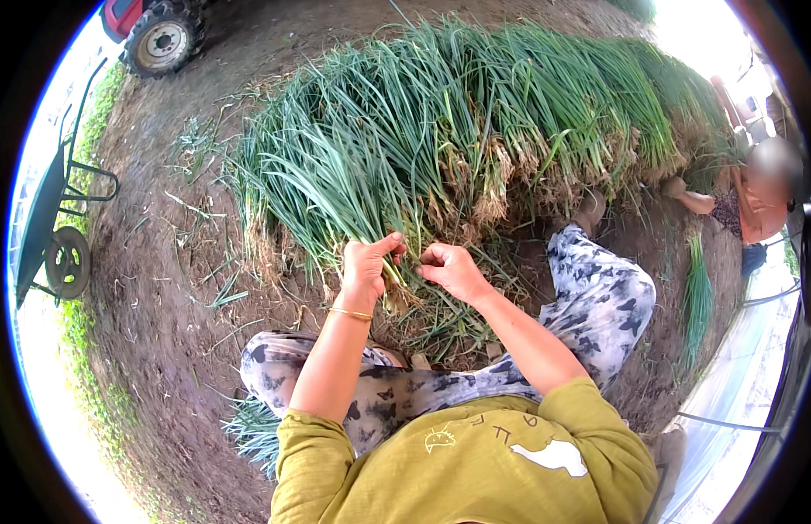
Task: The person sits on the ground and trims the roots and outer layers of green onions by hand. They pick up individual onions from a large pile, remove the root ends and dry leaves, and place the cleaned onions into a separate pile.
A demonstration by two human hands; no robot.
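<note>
My left hand (pixel 369 265) is closed around the lower stems of a bunch of green onions (pixel 340 183), whose long leaves fan out away from me over the pile. Pale roots (pixel 400 293) stick out below that fist. Just to the right, my right hand (pixel 452 270) pinches a thin leaf or stalk (pixel 413 252) between thumb and fingertips, beside the bunch. Beyond both hands lies a long heap of green onions (pixel 484 98), with dry, soil-coloured roots (pixel 494 196) facing me. Loose trimmed leaves (pixel 448 331) litter the ground between my legs.
A wheelbarrow (pixel 42 216) stands at the far left and a red tractor's wheel (pixel 159 44) at the upper left. Another person (pixel 765 203) sits at the right, near a separate onion bundle (pixel 697 298). More onion leaves (pixel 253 429) lie beside my left knee. Plastic sheeting (pixel 739 393) borders the right.
</note>
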